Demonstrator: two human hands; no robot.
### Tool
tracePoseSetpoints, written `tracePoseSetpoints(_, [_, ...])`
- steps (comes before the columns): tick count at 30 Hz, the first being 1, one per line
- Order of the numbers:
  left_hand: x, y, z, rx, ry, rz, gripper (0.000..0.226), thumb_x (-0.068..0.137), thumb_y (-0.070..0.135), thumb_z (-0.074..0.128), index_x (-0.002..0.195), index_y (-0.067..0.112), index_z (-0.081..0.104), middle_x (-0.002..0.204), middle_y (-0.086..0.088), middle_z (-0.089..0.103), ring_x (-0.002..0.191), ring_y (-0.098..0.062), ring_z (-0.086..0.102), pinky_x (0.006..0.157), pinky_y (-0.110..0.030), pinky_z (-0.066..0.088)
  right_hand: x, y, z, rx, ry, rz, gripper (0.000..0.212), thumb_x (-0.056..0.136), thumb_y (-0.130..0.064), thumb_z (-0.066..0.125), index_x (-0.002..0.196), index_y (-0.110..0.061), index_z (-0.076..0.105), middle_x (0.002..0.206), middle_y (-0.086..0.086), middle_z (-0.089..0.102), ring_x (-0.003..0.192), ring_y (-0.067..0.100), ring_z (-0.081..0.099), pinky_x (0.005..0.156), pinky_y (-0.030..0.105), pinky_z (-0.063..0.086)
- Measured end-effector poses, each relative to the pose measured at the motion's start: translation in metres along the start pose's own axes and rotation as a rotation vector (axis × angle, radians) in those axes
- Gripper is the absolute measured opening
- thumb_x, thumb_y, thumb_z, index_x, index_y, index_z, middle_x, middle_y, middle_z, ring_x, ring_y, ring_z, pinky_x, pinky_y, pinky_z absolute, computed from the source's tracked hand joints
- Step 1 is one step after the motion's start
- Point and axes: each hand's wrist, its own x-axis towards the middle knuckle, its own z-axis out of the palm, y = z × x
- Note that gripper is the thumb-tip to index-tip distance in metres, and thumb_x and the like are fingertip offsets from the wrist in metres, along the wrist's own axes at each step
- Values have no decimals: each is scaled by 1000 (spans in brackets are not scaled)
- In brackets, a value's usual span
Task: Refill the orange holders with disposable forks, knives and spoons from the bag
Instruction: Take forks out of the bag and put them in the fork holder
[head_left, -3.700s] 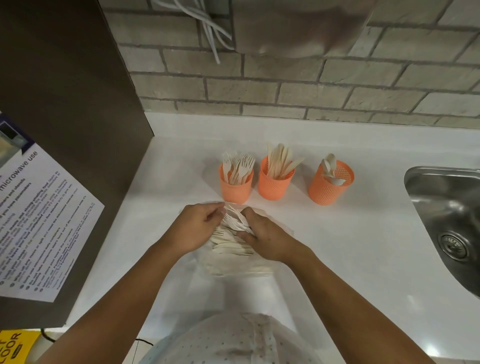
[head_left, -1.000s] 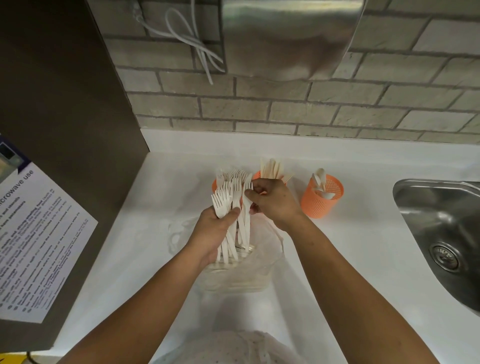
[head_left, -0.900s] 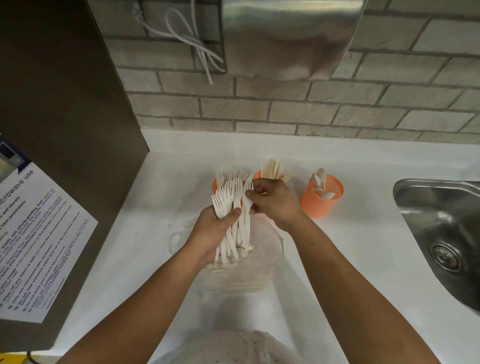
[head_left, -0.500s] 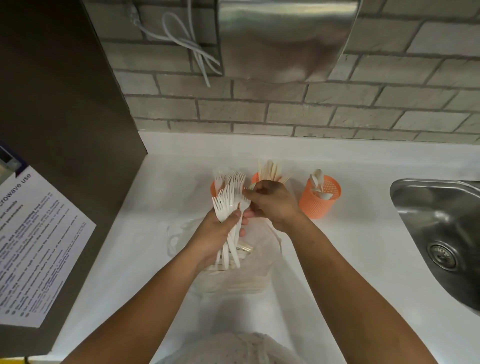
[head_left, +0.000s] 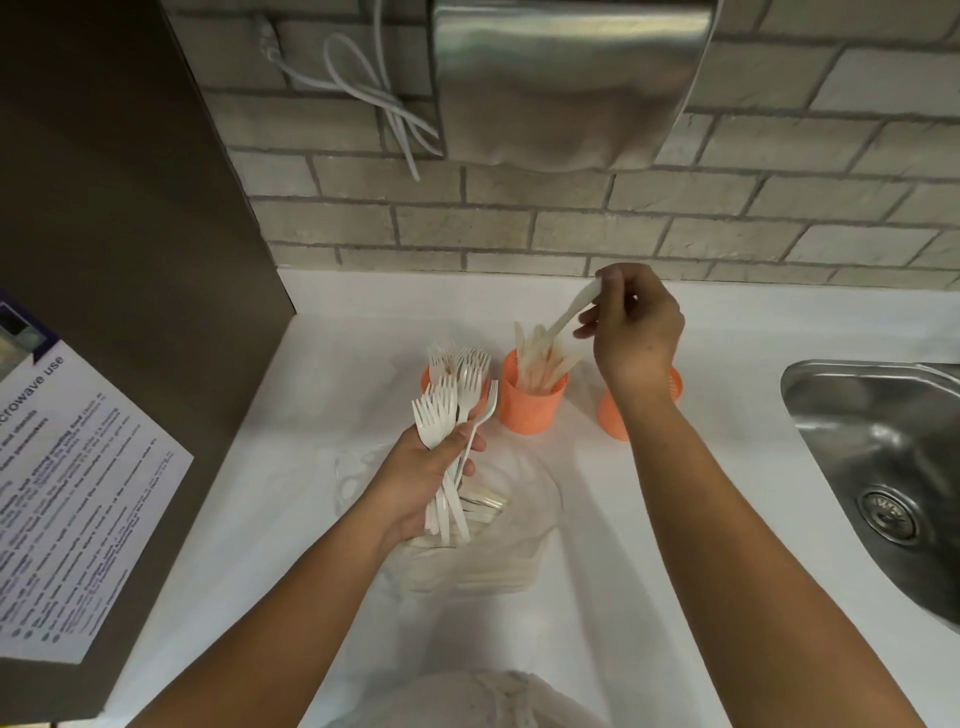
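Observation:
My left hand (head_left: 423, 478) grips a bunch of white plastic forks (head_left: 441, 415), tines up, above the clear plastic bag (head_left: 514, 551) of cutlery lying on the counter. My right hand (head_left: 631, 327) pinches a single white knife (head_left: 574, 309) by one end, its other end slanting down over the middle orange holder (head_left: 530, 405), which holds several knives. The left orange holder (head_left: 428, 376), full of forks, stands behind my left hand. My right wrist covers most of the right orange holder (head_left: 613, 415).
A steel sink (head_left: 883, 467) is sunk into the white counter (head_left: 291, 499) at the right. A dark appliance wall with a microwave notice (head_left: 67, 499) stands at the left. A steel dispenser (head_left: 566, 78) and a white cord (head_left: 374, 98) hang on the brick wall.
My right hand left the fork bunch and rose to the back right, now holding one knife over the middle holder. My left hand still grips the forks.

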Motion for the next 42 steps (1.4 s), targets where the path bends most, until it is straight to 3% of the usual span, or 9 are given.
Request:
tracePoseSetpoints(9, [10,8,9,91,81,123,22,105,27,64,122,14,70,106,-14,76,70,-14,68,72,-33,52,-21,34,10,-460,-247,-252,26,97,-19,63,121,-15,72,111,7,63,98,29,65,89,42,54])
tracePoseSetpoints(14, [11,11,11,43,117,153,23,104,26,65,122,14,70,110,-17,76,78,-18,72,81,-38,58,-55,20,16,-291,-485,-6,17,97,-30,66,110,-21,72,87,-8,68,73,-5,64,74,14,50])
tracePoseSetpoints(16, [10,12,13,32,91,159,26,104,25,65,126,14,70,110,-11,79,87,-23,75,90,-43,60,-64,22,20,-245,-600,52,15,96,-31,68,94,-16,70,75,-1,72,68,7,69,72,29,57])
tracePoseSetpoints(19, [7,13,15,29,54,151,27,105,23,62,131,17,69,109,-4,80,87,-20,77,87,-35,61,-59,28,20,-124,-450,94,19,93,-17,63,82,-1,66,66,13,70,62,34,66,66,49,57])
tracePoseSetpoints(23, [5,14,12,-17,24,110,25,105,17,63,128,13,71,107,-4,81,93,-19,78,82,-32,60,-43,21,10,90,-575,201,6,97,-7,66,102,-6,69,68,12,68,60,24,65,67,40,55])
tracePoseSetpoints(28, [6,18,12,-77,38,0,24,94,19,78,117,15,77,100,-11,79,91,-26,74,82,-42,61,-41,22,20,58,-646,254,27,94,-6,72,119,-11,66,72,7,70,62,22,69,68,38,60])
tracePoseSetpoints(34, [8,19,7,-116,25,-90,28,89,21,83,115,12,79,103,-16,77,86,-28,73,81,-42,58,-45,29,27,291,-707,549,9,98,-4,66,98,-5,74,79,15,68,61,19,60,75,40,46])
tracePoseSetpoints(38, [7,18,5,-106,-49,-125,37,83,28,85,116,11,79,105,-14,77,89,-26,72,88,-46,55,-47,27,29,300,-739,586,10,99,-3,64,98,5,70,70,10,64,57,16,60,61,26,54])
tracePoseSetpoints(42, [5,17,7,-88,-42,-65,26,96,25,74,118,12,77,101,-6,80,89,-20,75,80,-37,59,-49,34,36,256,-539,567,20,97,-2,64,95,18,64,75,23,64,67,33,58,74,44,45])
